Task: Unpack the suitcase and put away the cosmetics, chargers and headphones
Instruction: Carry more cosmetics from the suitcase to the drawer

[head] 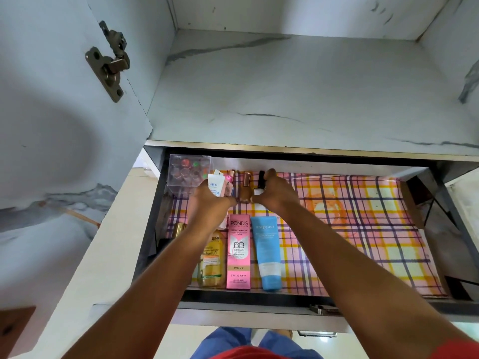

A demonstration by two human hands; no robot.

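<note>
Drawer liner [363, 229]: pink, yellow and purple plaid. Below the hands: pink box [238, 251], blue and white tube [268, 257], amber bottle [211, 263]. Cabinet shelf [285, 86]: white, grey-veined marble pattern.

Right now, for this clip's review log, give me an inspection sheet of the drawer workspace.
Surface: open drawer lined with a plaid sheet, right part bare.
Job's things: pink BB cream box, blue tube and yellow bottle lie side by side at the front left; small bottles stand at the back; clear organiser in the back left corner.
Clutter: nothing seen.
Hands: left hand holds a white sachet; right hand has its fingers round a black-capped bottle.
Cables: nothing seen.
Surroundings: marbled shelf above, cabinet door with hinge left.
</note>
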